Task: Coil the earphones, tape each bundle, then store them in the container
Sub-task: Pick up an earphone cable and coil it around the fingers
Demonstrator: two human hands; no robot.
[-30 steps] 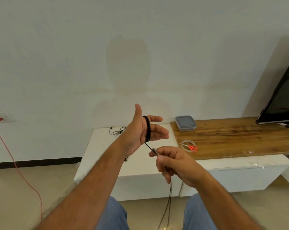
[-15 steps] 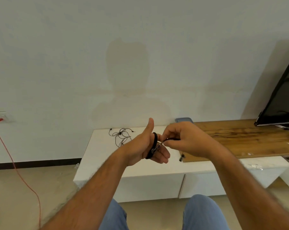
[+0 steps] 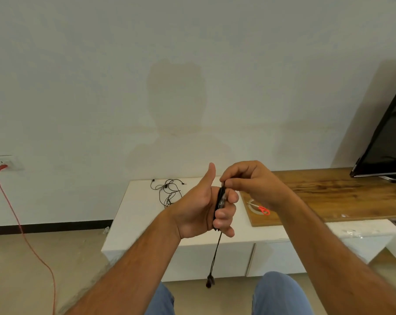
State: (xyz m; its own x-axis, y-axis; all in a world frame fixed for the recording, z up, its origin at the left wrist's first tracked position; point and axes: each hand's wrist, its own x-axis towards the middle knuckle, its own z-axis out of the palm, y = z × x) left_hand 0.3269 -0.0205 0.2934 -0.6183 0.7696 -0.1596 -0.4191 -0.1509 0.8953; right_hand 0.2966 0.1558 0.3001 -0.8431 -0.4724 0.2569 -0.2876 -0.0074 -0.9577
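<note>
A black earphone cord is wound in a coil around the fingers of my left hand, whose thumb points up and whose fingers curl over the coil. My right hand pinches the top of the coil between thumb and forefinger. The free end hangs down from the left hand, with the earbuds dangling near my knees. A second, loose black earphone set lies tangled on the white cabinet top. The container is hidden behind my right hand.
Red-handled scissors and a clear tape roll lie on the wooden board. A dark TV screen stands at the right. A red cable runs from the wall socket down to the floor at the left.
My right hand carried the cord up and over my left fingers, adding turns to the coil. The hanging tail got shorter, and the earbuds now dangle in view.
</note>
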